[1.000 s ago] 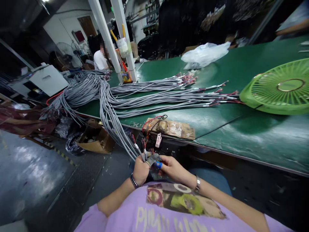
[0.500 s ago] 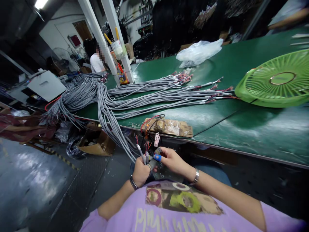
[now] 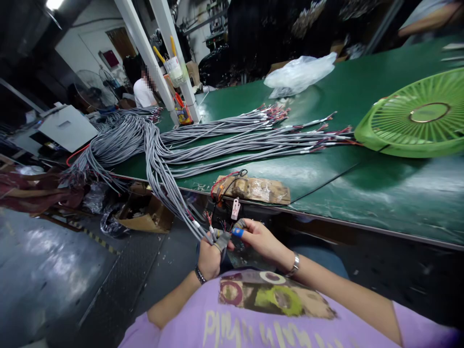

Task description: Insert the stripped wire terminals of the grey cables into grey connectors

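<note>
My left hand (image 3: 209, 255) is closed round the ends of several grey cables (image 3: 170, 188) that hang down from the green table (image 3: 362, 193). Red and white wire tips stick up from the fist. My right hand (image 3: 258, 238), with blue tape on a fingertip, pinches at those wire tips just right of the left hand. Both hands sit below the table's front edge, above my lap.
More grey cables (image 3: 253, 140) lie spread across the table. A taped wooden jig (image 3: 253, 189) with red wires sits at the front edge. A green fan grille (image 3: 416, 118) lies at right, a plastic bag (image 3: 299, 72) behind. A person sits far left. A cardboard box (image 3: 145, 215) stands on the floor.
The cable ends in my left hand have dropped lower and tilted left. My right hand stays at the wire tips. The view has shifted slightly.
</note>
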A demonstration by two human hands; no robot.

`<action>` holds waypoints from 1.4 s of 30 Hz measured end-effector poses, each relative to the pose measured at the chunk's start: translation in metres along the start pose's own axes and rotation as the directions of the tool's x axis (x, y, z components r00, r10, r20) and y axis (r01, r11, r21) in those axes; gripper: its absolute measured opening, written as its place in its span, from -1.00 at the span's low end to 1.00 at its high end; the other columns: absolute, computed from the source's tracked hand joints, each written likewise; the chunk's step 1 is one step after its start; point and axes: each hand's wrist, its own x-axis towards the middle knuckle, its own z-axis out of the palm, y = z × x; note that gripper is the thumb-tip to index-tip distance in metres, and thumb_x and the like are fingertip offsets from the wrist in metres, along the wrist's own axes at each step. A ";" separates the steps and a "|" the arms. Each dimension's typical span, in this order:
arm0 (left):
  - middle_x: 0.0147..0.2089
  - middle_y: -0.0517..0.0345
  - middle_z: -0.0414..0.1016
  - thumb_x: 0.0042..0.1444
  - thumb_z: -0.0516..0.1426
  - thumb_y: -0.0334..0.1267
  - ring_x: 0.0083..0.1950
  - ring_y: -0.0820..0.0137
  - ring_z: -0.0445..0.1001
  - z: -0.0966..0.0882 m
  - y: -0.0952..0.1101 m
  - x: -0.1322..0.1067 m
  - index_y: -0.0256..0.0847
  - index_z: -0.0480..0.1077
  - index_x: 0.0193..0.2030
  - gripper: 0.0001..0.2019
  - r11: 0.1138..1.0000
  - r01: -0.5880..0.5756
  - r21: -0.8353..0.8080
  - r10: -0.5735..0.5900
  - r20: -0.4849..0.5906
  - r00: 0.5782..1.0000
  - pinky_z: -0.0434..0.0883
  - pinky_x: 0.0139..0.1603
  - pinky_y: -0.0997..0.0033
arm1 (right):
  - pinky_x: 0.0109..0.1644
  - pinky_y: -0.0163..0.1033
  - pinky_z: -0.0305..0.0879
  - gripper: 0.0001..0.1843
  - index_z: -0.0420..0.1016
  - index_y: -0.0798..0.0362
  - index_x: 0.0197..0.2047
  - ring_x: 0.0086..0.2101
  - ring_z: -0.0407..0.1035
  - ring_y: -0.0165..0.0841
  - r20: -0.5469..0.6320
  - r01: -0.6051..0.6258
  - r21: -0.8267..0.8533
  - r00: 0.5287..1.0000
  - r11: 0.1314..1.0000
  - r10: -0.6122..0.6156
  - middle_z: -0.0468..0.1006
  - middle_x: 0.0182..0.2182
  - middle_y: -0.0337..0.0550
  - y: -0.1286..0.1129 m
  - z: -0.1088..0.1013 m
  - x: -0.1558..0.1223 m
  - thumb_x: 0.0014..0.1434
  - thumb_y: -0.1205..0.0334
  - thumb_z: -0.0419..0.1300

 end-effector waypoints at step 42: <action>-0.72 0.24 0.34 -0.20 0.28 -0.11 -0.79 0.60 0.18 0.006 0.013 0.028 -0.28 0.30 -0.55 -0.70 0.930 0.341 -0.140 -0.285 0.315 0.906 0.03 -0.78 0.61 | -0.49 -0.35 0.16 -0.62 0.47 0.10 -0.41 -0.55 0.24 -0.47 -0.032 -0.076 0.673 0.991 0.736 0.131 0.44 -0.54 -0.20 0.008 -0.007 0.050 -0.01 -0.10 0.25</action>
